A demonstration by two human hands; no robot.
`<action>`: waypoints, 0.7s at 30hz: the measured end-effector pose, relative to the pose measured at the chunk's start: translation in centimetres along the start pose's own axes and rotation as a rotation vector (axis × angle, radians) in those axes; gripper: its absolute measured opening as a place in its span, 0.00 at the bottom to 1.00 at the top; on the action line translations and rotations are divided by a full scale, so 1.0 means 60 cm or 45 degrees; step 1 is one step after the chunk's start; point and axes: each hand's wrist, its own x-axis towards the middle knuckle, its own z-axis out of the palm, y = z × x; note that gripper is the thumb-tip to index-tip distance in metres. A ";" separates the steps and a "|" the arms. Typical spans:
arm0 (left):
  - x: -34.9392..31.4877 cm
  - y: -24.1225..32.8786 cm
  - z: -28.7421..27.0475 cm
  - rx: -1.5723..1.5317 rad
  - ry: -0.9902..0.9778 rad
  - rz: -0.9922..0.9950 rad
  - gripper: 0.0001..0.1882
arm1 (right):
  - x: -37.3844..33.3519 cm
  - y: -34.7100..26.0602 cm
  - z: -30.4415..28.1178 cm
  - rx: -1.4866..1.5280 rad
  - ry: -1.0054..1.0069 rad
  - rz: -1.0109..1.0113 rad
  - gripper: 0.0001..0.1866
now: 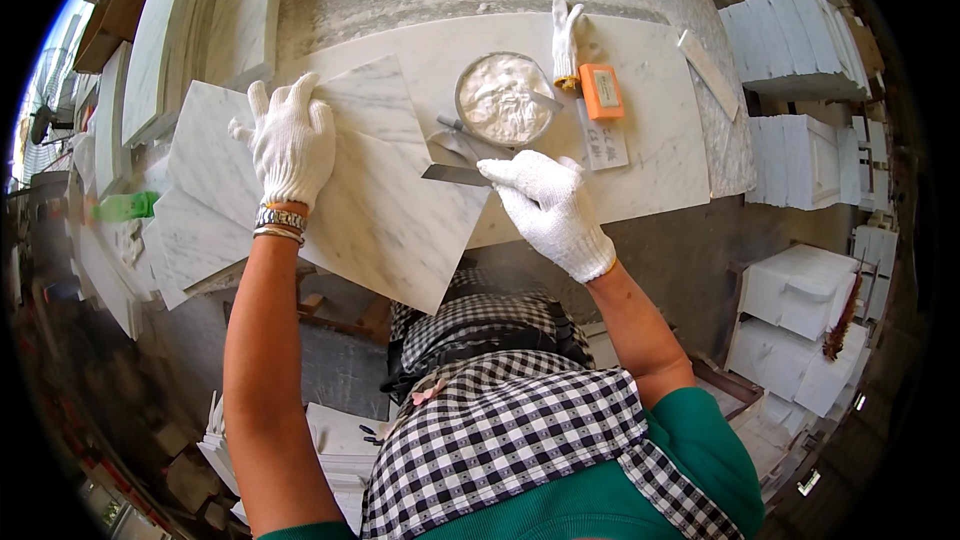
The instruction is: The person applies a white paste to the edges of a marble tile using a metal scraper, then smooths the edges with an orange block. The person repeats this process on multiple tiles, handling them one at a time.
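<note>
Left hand: white knit glove [293,155], fingers spread, palm down on the marble tiles; grasps nothing. The left hand [290,130] sits on the upper left part of the pile.
Right hand: also gloved; right hand [550,205] closed around a flat metal scraper [455,175], blade out to the left.
Scraper position: blade above the right corner of the top tile; can't tell if it touches.
Marble tiles: grey-veined white marble tiles [395,215], overlapping at angles on the left part of the bench [655,170]; near corner juts past the bench edge toward the apron.
Bowl: round bowl of white paste [495,90], beyond the right hand, with a flat spreader blade [545,101] at its right rim.
Beside bowl: grey handle-like piece [450,123] at lower left; type unclear.
Right of bowl: spare glove [566,35], orange box [602,92] just nearer, printed packet [607,148] below the box.
Left wrist: bracelets [280,224].
Clothing: black-and-white checked apron [510,430], green shirt [705,450].
Left surroundings: upright marble slabs [155,55], green bottle [127,206].
Right surroundings: stacks of white slabs [795,45].
</note>
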 end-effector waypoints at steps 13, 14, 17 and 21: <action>0.000 0.007 -0.005 -0.014 -0.018 -0.011 0.20 | -0.026 -0.010 0.000 -0.024 0.047 0.057 0.13; 0.001 0.008 -0.006 0.008 -0.040 -0.020 0.21 | -0.030 -0.010 0.000 -0.019 0.038 0.058 0.13; 0.002 0.010 -0.010 0.034 -0.072 -0.033 0.21 | -0.051 -0.016 -0.011 0.004 -0.035 0.090 0.14; 0.000 0.007 -0.014 0.050 -0.096 -0.048 0.21 | -0.093 -0.051 -0.043 0.151 -0.057 0.196 0.14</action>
